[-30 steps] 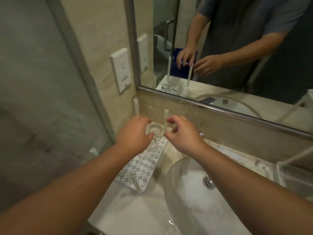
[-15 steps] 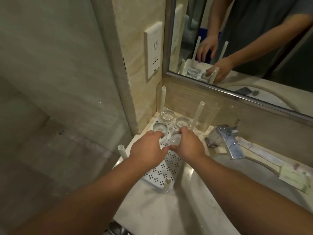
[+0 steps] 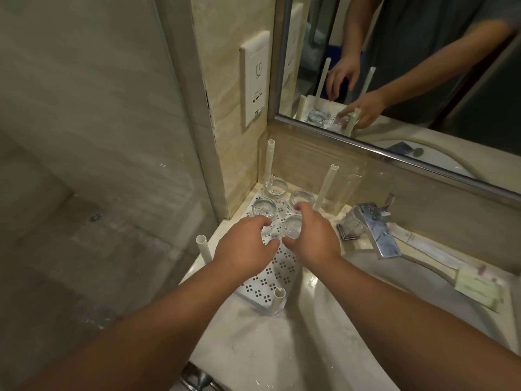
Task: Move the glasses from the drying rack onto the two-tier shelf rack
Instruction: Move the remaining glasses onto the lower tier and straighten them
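A white perforated rack (image 3: 270, 286) with upright white posts sits in the counter's corner. Three clear glasses stand at its far end: one at the back (image 3: 275, 187), one on the right (image 3: 302, 198) and one on the left (image 3: 263, 208). My right hand (image 3: 313, 238) is closed around a fourth glass (image 3: 293, 227) just in front of them, low over the rack. Whether this glass rests on the rack I cannot tell. My left hand (image 3: 246, 248) hovers beside it with fingers apart, holding nothing, its fingertips near the left glass.
A chrome faucet (image 3: 375, 230) and the white basin (image 3: 366, 294) lie right of the rack. Paper packets (image 3: 476, 287) lie on the counter's far right. A mirror (image 3: 408, 66), a wall socket (image 3: 253, 80) and a glass panel (image 3: 84, 136) enclose the corner.
The view has swung down and left onto the rack. Both hands came down from the rack's far end; the right hand has closed around the front glass.
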Demonstrator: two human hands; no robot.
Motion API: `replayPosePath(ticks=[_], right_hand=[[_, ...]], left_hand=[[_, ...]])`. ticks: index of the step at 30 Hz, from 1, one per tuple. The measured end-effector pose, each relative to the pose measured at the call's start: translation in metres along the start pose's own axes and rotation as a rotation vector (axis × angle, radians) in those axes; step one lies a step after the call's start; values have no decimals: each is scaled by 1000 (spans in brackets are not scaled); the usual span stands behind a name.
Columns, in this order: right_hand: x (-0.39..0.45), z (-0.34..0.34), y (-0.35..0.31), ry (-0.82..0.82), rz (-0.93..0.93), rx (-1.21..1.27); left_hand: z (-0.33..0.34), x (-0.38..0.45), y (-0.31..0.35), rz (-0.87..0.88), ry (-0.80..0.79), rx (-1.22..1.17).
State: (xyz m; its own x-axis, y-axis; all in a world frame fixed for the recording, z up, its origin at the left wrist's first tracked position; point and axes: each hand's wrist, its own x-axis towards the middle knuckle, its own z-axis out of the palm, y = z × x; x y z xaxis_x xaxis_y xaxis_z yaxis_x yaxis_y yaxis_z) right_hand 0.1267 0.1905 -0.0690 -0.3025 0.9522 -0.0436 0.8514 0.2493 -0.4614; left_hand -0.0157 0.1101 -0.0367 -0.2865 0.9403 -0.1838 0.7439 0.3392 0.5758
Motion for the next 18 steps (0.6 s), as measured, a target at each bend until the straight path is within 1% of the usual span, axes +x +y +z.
replayPosePath(ticks=[3,6,10,12,14,15,18], right_hand=[[-8,-19,-4,35,-23,48],[-18,-46,-10,100,-46,122],[-34,-84,-22,193,-107,209],[-43,-103,-31,240,-155,245],[-53,-121,-40,304,-207,272],[-58,-129,-45,327,-231,285],[-73,-143,-57,367,-286,263]], left_hand=[[-3,-5,9,-7,34,-72],[-8,-15,20,-10,99,-215],[-20,-32,41,-53,125,-522],[-26,-41,52,-111,107,-716],[-31,-50,63,-216,30,-924],[-34,-54,69,-282,-39,-1036],[-46,-62,85,-500,-352,-1361]])
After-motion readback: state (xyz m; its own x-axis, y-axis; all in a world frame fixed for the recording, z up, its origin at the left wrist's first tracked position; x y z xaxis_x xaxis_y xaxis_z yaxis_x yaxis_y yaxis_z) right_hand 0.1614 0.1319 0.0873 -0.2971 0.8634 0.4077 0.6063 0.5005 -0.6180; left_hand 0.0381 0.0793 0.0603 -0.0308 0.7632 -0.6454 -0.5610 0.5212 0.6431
